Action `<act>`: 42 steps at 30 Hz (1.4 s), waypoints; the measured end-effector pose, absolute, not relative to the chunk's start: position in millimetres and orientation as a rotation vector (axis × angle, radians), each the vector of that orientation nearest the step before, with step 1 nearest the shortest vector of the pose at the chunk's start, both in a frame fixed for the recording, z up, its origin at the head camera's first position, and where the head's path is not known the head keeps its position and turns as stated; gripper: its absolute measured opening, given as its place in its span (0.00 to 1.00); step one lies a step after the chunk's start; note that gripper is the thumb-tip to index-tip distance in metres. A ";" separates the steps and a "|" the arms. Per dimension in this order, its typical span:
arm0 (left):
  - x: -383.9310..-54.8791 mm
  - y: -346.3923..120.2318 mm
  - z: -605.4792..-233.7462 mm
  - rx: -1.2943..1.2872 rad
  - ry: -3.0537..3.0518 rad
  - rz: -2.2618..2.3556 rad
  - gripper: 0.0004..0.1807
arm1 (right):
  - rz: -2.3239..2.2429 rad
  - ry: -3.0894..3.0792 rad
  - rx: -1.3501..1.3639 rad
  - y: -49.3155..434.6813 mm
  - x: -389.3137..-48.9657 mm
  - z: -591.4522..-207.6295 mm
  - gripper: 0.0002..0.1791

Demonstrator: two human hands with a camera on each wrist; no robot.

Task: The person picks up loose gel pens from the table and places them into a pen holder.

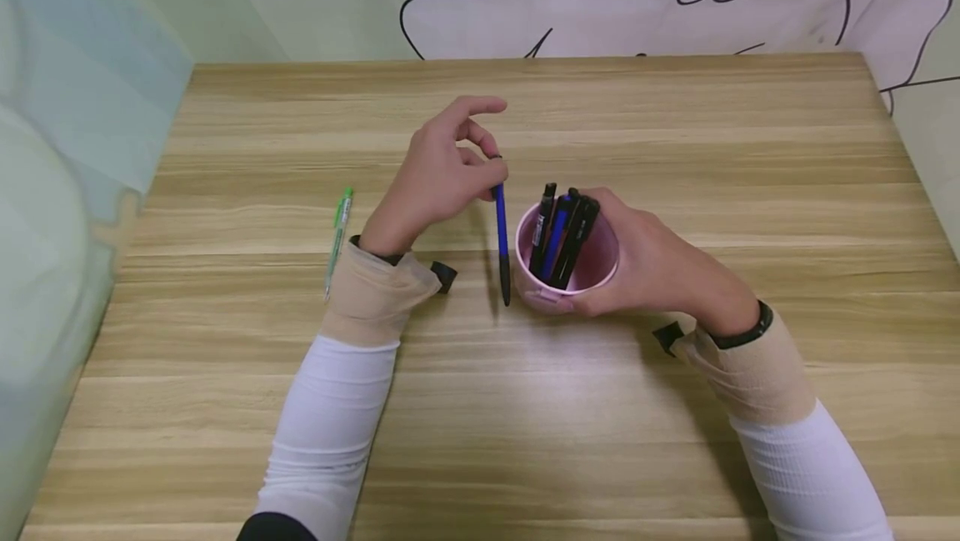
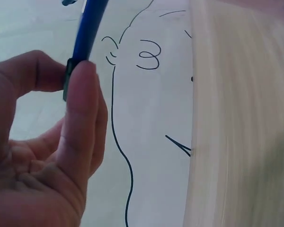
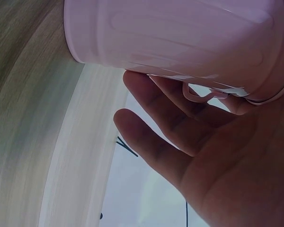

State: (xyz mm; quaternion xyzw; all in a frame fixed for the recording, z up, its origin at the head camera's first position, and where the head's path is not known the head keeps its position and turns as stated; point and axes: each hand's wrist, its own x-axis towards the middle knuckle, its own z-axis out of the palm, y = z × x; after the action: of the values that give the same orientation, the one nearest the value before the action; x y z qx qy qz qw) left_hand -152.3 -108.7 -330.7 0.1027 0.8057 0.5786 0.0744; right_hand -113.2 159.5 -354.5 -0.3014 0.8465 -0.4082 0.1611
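Observation:
In the head view my left hand (image 1: 446, 162) pinches the top end of a blue pen (image 1: 502, 228) with a black grip, which hangs tip down just left of the cup. The left wrist view shows the same blue pen (image 2: 90, 33) between thumb and fingers. My right hand (image 1: 645, 253) holds a pink cup (image 1: 604, 274) from its right side; several black pens (image 1: 576, 245) and one with a blue barrel (image 1: 556, 241) stand inside. In the right wrist view the pink cup (image 3: 180, 38) lies along my fingers, with a small handle beside them.
A clear pen with a green cap (image 1: 339, 237) lies on the wooden table (image 1: 525, 441), left of my left wrist. Behind the table's far edge is a pale wall (image 1: 315, 7) with black line drawings. A light-coloured surface (image 1: 45, 232) borders the left side.

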 end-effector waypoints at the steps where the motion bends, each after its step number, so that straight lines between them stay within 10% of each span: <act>1: -152.0 -109.0 -329.7 0.290 2.386 1.796 0.32 | -1.166 2.417 -0.863 159.4 -113.5 -354.8 0.55; 28: -149.9 -110.4 -313.9 0.067 2.281 2.385 0.26 | -1.151 2.418 -0.865 159.6 -113.0 -355.2 0.55; 42: -138.1 -102.1 -305.4 0.692 2.413 2.269 0.20 | -1.171 2.415 -0.865 158.9 -112.4 -353.3 0.56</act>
State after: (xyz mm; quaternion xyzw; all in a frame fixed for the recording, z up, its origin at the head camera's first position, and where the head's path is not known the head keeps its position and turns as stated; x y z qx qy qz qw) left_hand -138.1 -102.1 -305.4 0.2030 0.7079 0.6657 -0.1206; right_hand -112.4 158.9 -353.3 -0.3028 0.8454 -0.4099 0.1601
